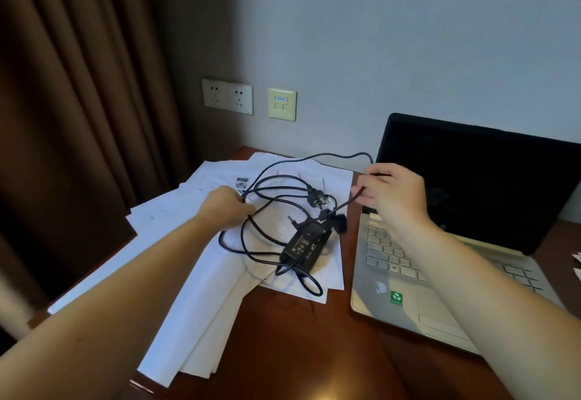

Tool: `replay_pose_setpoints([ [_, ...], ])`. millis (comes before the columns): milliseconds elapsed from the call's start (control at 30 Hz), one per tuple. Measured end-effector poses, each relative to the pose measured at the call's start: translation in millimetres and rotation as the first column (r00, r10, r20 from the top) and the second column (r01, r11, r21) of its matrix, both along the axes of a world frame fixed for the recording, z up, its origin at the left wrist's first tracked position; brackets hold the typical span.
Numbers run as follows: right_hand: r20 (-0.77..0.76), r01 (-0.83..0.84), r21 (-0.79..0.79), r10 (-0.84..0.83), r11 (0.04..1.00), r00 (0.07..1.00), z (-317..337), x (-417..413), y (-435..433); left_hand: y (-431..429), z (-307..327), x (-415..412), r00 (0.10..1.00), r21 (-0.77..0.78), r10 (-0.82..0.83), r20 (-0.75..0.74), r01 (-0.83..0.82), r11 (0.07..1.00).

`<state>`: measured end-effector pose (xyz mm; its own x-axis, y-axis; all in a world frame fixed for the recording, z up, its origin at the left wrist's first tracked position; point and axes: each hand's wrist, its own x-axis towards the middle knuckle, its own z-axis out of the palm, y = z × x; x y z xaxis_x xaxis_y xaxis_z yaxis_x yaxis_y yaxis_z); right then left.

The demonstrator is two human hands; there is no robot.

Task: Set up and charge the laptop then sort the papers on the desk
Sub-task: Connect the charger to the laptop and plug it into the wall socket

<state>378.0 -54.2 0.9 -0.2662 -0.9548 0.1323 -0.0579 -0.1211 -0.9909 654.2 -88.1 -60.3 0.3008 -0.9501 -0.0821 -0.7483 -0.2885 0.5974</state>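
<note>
Left hand, centre frame, fingers curled round a loop of the black charger cable; fingertips hidden. Right hand, right of centre, pinches the same cable between thumb and fingers, in front of the laptop's dark screen. Power brick and wall plug lie on the scattered papers, centre-left. Open silver laptop sits lower right on the wooden desk. Double wall socket upper centre-left, brown curtain at left.
</note>
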Motion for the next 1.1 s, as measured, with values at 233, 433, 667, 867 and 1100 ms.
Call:
replay_pose_setpoints([
  [233,0.455,-0.250,0.078,0.188,0.965,0.870,28,22,-2,13,9,25,0.999,-0.040,0.045,-0.023,-0.046,0.998],
  [433,0.444,-0.364,0.108,0.283,0.925,0.850,38,39,4,31,4,48,0.984,0.210,-0.002,0.177,-0.035,0.977],
  [667,0.375,-0.437,0.292,0.318,0.851,0.871,47,32,17,68,29,44,0.991,0.464,-0.106,0.080,0.057,0.884],
  [867,0.002,-0.399,0.626,0.510,0.670,0.860,52,16,41,90,38,40,0.887,0.353,-0.005,-0.461,0.189,0.916],
  [1100,-0.338,-0.273,0.726,0.674,0.631,0.657,37,17,68,106,67,14,0.571,0.132,-0.007,-0.821,0.202,0.971],
])
